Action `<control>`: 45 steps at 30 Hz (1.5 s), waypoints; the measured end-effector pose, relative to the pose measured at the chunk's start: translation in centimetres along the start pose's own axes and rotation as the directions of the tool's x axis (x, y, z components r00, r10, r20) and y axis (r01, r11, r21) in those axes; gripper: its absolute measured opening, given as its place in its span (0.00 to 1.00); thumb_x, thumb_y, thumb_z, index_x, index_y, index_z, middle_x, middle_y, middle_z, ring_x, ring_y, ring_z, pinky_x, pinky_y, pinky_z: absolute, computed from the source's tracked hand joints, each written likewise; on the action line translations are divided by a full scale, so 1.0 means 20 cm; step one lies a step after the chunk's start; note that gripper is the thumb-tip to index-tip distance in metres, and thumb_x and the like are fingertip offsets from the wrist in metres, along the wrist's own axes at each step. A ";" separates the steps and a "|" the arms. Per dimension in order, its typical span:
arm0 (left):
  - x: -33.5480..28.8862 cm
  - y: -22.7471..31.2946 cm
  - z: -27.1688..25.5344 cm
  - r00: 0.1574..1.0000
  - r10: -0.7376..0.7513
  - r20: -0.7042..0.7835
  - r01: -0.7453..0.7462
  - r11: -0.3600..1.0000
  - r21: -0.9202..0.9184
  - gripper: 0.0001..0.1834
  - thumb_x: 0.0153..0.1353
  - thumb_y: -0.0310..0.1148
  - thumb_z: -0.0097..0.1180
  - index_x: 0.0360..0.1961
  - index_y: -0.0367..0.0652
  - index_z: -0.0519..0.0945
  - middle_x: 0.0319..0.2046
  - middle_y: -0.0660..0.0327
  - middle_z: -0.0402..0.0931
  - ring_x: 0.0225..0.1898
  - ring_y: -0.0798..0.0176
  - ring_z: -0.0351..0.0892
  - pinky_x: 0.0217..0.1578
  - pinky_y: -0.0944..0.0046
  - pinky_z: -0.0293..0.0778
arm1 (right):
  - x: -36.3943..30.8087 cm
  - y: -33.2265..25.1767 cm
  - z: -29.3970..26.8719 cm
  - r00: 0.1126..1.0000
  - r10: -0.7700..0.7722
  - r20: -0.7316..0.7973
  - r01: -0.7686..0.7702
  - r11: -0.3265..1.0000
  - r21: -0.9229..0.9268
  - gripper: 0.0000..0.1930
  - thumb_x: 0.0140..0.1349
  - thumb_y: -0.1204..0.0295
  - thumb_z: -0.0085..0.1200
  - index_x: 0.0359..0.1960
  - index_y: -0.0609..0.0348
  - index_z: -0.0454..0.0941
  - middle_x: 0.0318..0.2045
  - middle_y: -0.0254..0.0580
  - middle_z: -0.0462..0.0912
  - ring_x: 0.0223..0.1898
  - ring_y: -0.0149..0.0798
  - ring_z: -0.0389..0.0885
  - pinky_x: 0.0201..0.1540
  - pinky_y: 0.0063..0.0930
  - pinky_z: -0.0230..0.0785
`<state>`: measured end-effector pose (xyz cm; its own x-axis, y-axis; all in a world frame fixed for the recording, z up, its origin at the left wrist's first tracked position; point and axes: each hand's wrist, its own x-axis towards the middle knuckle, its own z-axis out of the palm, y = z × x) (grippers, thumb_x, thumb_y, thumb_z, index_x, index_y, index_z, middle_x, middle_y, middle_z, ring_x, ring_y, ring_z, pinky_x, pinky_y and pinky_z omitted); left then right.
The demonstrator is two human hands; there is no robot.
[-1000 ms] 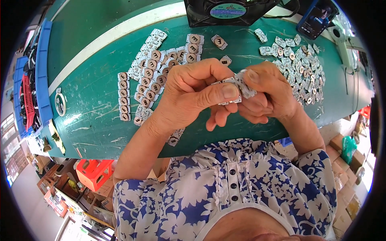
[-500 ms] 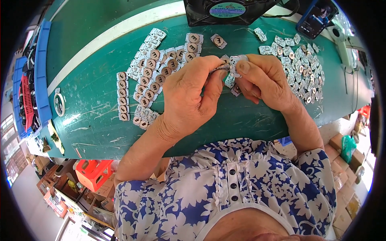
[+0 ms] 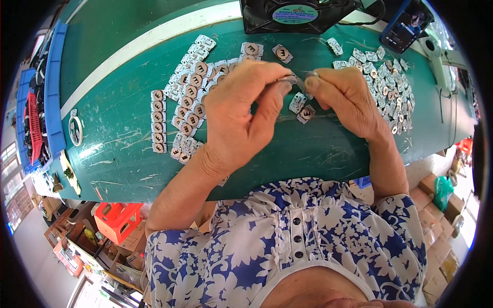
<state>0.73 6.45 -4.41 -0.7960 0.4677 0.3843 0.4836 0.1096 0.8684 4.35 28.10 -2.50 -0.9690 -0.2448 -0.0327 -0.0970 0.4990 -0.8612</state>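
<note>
Above the green table, my left hand (image 3: 244, 113) pinches something thin and greyish between thumb and forefinger; the fingers hide most of it. My right hand (image 3: 346, 97) is a short gap away to the right, its thumb and forefinger closed on a small pale piece I cannot make out. Between the fingertips there is a faint, see-through smear. Just below lie a small white circuit board (image 3: 296, 103) and a board with a round brown disc (image 3: 306, 114). Left of my hands are rows of such disc boards (image 3: 191, 92), partly covered by my left hand.
A heap of small white boards (image 3: 393, 92) spreads at the right. A black fan (image 3: 298, 15) and a phone-like screen (image 3: 405, 24) stand at the back. At the left are a tape ring (image 3: 75, 132) and a blue tray (image 3: 55, 77). A lone disc board (image 3: 282, 53) lies near the fan.
My fingertips have moved slightly apart. The white board that showed under my right thumb is no longer visible there, and the two boards below are now uncovered.
</note>
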 end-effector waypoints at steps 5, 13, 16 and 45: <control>-0.02 -0.01 -0.01 0.972 -0.150 0.181 0.184 0.965 -0.187 0.10 0.67 0.22 0.58 0.48 0.35 0.81 0.37 0.60 0.80 0.32 0.72 0.81 0.28 0.75 0.78 | 0.00 0.00 -0.04 0.983 -0.134 0.126 0.133 0.991 0.016 0.19 0.73 0.64 0.50 0.26 0.66 0.74 0.14 0.42 0.69 0.16 0.37 0.68 0.21 0.33 0.60; -0.01 0.02 -0.04 0.858 -0.301 0.416 0.490 0.723 -0.488 0.10 0.67 0.24 0.58 0.47 0.32 0.81 0.33 0.57 0.82 0.31 0.68 0.85 0.28 0.72 0.81 | 0.00 -0.02 -0.08 0.934 -0.199 0.295 0.141 0.968 0.208 0.18 0.74 0.65 0.49 0.27 0.64 0.76 0.16 0.41 0.74 0.17 0.37 0.73 0.22 0.32 0.63; 0.00 0.03 -0.04 0.849 -0.328 0.415 0.510 0.713 -0.481 0.08 0.67 0.24 0.58 0.45 0.31 0.80 0.31 0.56 0.83 0.29 0.66 0.86 0.25 0.71 0.82 | -0.01 -0.01 -0.06 0.924 -0.174 0.342 0.090 0.964 0.249 0.18 0.74 0.66 0.47 0.27 0.64 0.75 0.16 0.41 0.74 0.18 0.36 0.74 0.22 0.31 0.65; -0.03 0.02 0.04 0.994 -0.044 -0.104 0.032 0.993 -0.114 0.09 0.57 0.16 0.61 0.38 0.37 0.79 0.28 0.60 0.80 0.24 0.68 0.80 0.26 0.71 0.75 | -0.04 -0.05 0.10 0.971 0.179 0.155 -0.235 0.636 0.735 0.20 0.75 0.61 0.45 0.25 0.59 0.72 0.15 0.28 0.67 0.13 0.21 0.64 0.13 0.18 0.56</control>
<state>1.62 6.88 -4.50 -0.8500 0.3690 0.3760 0.4133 0.0243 0.9103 5.74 26.23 -2.59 -0.9235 -0.2776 -0.2648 0.3327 -0.2357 -0.9131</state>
